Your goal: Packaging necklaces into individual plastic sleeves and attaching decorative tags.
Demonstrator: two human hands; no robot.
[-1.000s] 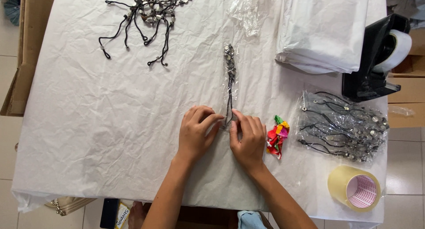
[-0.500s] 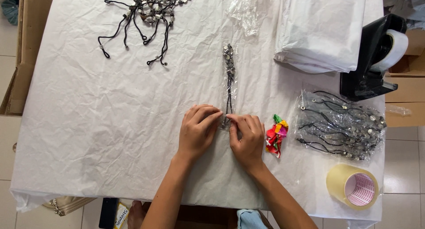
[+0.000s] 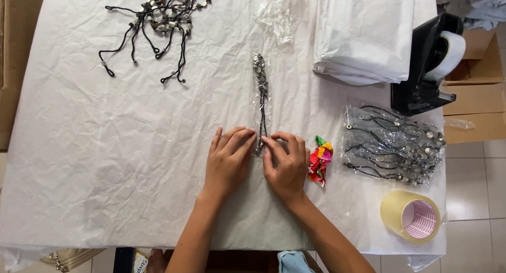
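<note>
While the left hand [image 3: 227,159] and right hand [image 3: 287,165] lie with fingers flat, pinching the near end of a slim clear sleeve holding a black corded necklace [image 3: 260,96] stretching toward 12 o'clock, a colourful scrap [image 3: 320,159] sits at 3 o'clock beside the right hand, bagged necklaces [image 3: 392,144] farther out.
</note>
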